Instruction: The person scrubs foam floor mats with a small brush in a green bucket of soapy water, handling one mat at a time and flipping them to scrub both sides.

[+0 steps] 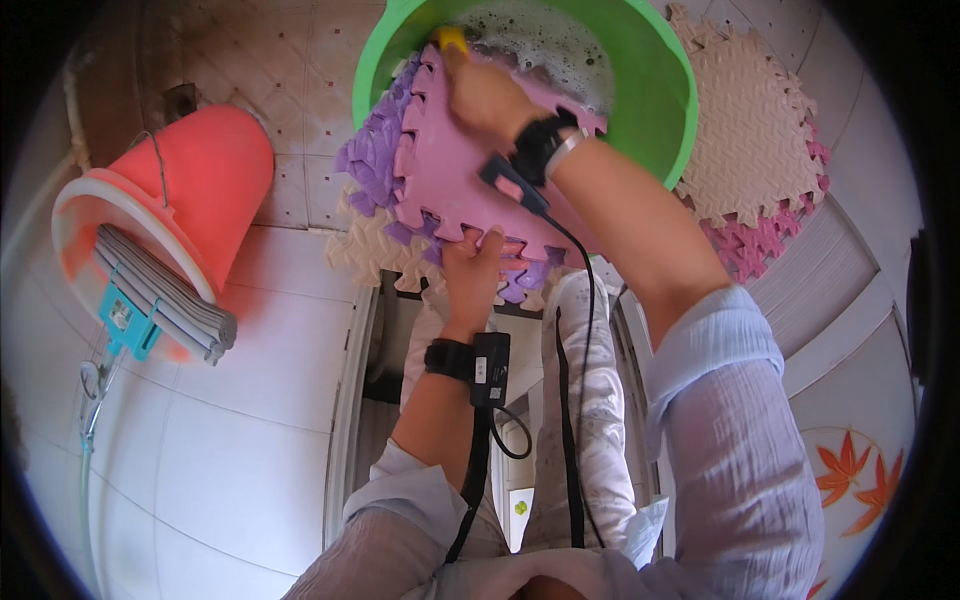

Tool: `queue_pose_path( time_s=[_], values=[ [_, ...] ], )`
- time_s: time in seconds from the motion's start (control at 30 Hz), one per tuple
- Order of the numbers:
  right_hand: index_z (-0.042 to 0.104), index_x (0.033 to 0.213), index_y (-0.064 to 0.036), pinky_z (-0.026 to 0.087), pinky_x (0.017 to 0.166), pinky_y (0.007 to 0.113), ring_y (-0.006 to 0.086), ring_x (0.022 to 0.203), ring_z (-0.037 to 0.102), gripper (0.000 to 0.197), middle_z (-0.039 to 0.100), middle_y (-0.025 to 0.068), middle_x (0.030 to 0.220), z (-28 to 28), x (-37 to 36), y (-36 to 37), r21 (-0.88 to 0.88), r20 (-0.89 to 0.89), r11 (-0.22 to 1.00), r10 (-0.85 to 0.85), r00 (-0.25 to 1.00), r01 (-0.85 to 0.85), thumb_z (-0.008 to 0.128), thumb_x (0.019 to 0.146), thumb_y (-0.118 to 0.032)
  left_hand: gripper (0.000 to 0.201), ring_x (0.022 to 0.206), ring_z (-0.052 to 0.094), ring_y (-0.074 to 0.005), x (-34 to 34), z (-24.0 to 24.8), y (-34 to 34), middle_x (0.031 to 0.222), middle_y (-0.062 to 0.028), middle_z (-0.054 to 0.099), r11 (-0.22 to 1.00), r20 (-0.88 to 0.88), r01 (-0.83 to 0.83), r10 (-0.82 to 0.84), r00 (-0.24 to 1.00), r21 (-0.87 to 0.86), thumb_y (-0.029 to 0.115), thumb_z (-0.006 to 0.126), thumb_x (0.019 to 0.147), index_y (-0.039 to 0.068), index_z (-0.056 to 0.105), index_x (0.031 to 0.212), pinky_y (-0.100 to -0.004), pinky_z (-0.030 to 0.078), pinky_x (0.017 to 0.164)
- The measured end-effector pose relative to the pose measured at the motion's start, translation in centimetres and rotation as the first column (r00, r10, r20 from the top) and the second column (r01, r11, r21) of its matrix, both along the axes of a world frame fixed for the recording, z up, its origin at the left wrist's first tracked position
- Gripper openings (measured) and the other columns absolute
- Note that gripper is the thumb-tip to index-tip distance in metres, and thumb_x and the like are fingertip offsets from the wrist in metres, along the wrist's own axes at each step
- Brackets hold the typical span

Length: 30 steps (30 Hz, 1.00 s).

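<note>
A pink interlocking foam mat tile [470, 180] leans on the rim of a green basin [660, 110] that holds sudsy water. My left hand [472, 265] is closed on the tile's near edge. Over the tile's far left corner, my right hand [487, 97] is closed around a small yellow thing [452, 39], mostly covered by my fingers; its kind cannot be made out. Beneath the pink tile lie a purple foam tile [375, 155] and a cream foam tile [375, 245], their notched edges sticking out.
A stack of cream and pink foam tiles [745, 120] stands right of the basin. To the left, an orange-red bucket [215, 165] lies tipped, with a grey sponge mop [165, 290] at its mouth. White floor tiles [250, 390] and a door track [345, 400] are near me.
</note>
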State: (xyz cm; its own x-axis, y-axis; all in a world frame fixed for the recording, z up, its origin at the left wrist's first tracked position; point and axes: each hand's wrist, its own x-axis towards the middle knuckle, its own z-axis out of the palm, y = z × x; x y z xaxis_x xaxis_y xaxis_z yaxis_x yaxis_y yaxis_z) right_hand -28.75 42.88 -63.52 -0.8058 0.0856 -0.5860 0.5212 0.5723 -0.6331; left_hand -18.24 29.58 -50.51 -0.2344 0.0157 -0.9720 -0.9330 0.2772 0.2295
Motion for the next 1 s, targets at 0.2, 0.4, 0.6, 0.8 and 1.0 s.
queue_pose_path(
  time_s=[0.2,0.4,0.6,0.8,1.0],
  values=[
    [0.032,0.130,0.0014,0.049,0.059,0.048,0.0391,0.068,0.062,0.050,0.062,0.0249,0.077,9.3,5.4,-1.8,-0.112,0.024,0.965,0.239,0.971,-0.235,0.038,0.082,-0.006,0.020,0.059,0.066,-0.0169,-0.6,0.0,-1.0,0.077,-0.0114,0.067,0.999,-0.067,0.038,-0.038,0.997,0.007,0.019,0.052,0.088,-0.001,0.058,0.087,-0.0201,0.040,0.044],
    [0.044,0.116,-0.0001,0.049,0.071,0.048,0.0394,0.080,0.062,0.033,0.062,0.0261,0.088,-1.2,2.9,2.3,0.274,0.080,0.962,-0.043,0.996,0.019,0.036,0.086,-0.013,0.021,0.060,0.066,-0.0162,-0.6,0.0,0.0,0.079,-0.0121,0.066,0.999,0.019,0.026,-0.025,0.999,-0.027,0.020,0.052,0.087,0.000,0.057,0.084,-0.0212,0.040,0.043],
    [0.039,0.128,-0.0073,0.046,0.077,0.047,0.0416,0.087,0.059,0.043,0.060,0.0282,0.091,-3.6,4.8,6.8,0.228,0.248,0.969,-0.148,0.957,0.090,0.040,0.086,-0.013,0.023,0.060,0.067,-0.0182,-0.3,0.1,0.4,0.081,-0.0126,0.067,1.000,0.000,0.021,-0.021,1.000,0.016,0.023,0.053,0.087,0.001,0.056,0.081,-0.0224,0.042,0.048],
    [0.030,0.138,-0.0103,0.048,0.054,0.045,0.0343,0.063,0.059,0.052,0.057,0.0178,0.077,10.2,10.0,-1.7,-0.082,-0.081,0.958,0.270,0.960,-0.276,0.045,0.088,-0.012,0.021,0.061,0.067,-0.0176,-0.6,0.0,-1.8,0.082,-0.0097,0.067,0.999,-0.050,0.030,-0.028,0.998,0.033,0.020,0.050,0.089,0.001,0.059,0.091,-0.0187,0.040,0.047],
    [0.028,0.137,-0.0076,0.048,0.054,0.047,0.0357,0.060,0.059,0.057,0.058,0.0208,0.081,4.8,6.5,0.1,0.027,-0.060,0.991,0.130,0.990,-0.128,0.044,0.083,-0.009,0.019,0.058,0.066,-0.0177,-0.5,0.0,0.7,0.079,-0.0116,0.065,0.999,0.009,0.002,-0.003,1.000,0.052,0.015,0.050,0.088,-0.002,0.057,0.090,-0.0216,0.041,0.044]
  ],
)
